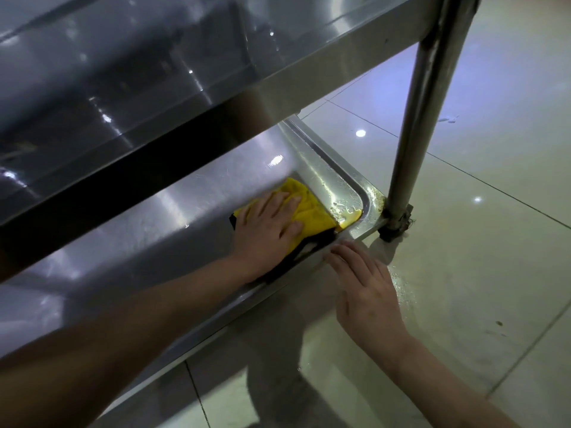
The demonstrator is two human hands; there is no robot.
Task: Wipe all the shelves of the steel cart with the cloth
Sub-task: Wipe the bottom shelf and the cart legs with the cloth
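Note:
A yellow cloth [312,210] with a dark edge lies in the near right corner of the steel cart's bottom shelf [173,230]. My left hand [267,225] presses flat on the cloth, fingers spread toward the corner. My right hand [361,288] rests with its fingertips on the shelf's front rim, fingers together, holding nothing. The corner by the cloth is wet with droplets. An upper shelf [139,66] of the cart fills the top left and hides the back of the bottom shelf.
The cart's steel leg [420,118] rises at the right corner, with a dark caster [397,225] at its foot. Pale glossy floor tiles [494,242] lie all around, with a wet patch just right of my right hand.

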